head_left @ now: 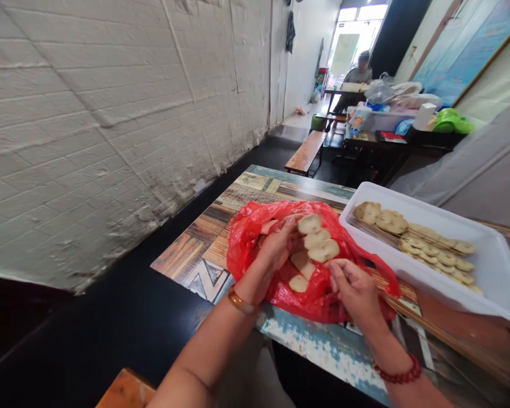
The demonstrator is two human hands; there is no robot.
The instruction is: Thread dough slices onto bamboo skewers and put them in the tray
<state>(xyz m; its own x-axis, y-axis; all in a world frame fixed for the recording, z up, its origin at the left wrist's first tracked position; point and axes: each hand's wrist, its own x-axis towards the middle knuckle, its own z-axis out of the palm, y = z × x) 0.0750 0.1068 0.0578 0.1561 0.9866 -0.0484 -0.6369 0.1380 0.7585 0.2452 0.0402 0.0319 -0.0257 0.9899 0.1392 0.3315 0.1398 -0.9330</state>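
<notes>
Above an open red plastic bag (246, 232), three pale round food slices (323, 250) overlap in a row, like the skewered ones in the tray. My left hand (276, 246) is closed at the far end of this row, its fingertips against the top slice. At the near end, my right hand (357, 289) pinches with thumb and forefinger; the skewer itself hardly shows there. Loose slices (298, 283) lie inside the bag below. The bag rests on a patterned wood-look table (204, 243).
To the right, a white plastic tray (442, 209) holds several skewers of slices (386, 220). Thin bare sticks (425, 320) lie beside my right hand. Beyond are a wooden bench (306, 152), a cluttered table (365, 136) and a seated person (359, 73). A white wall (123, 113) runs along the left.
</notes>
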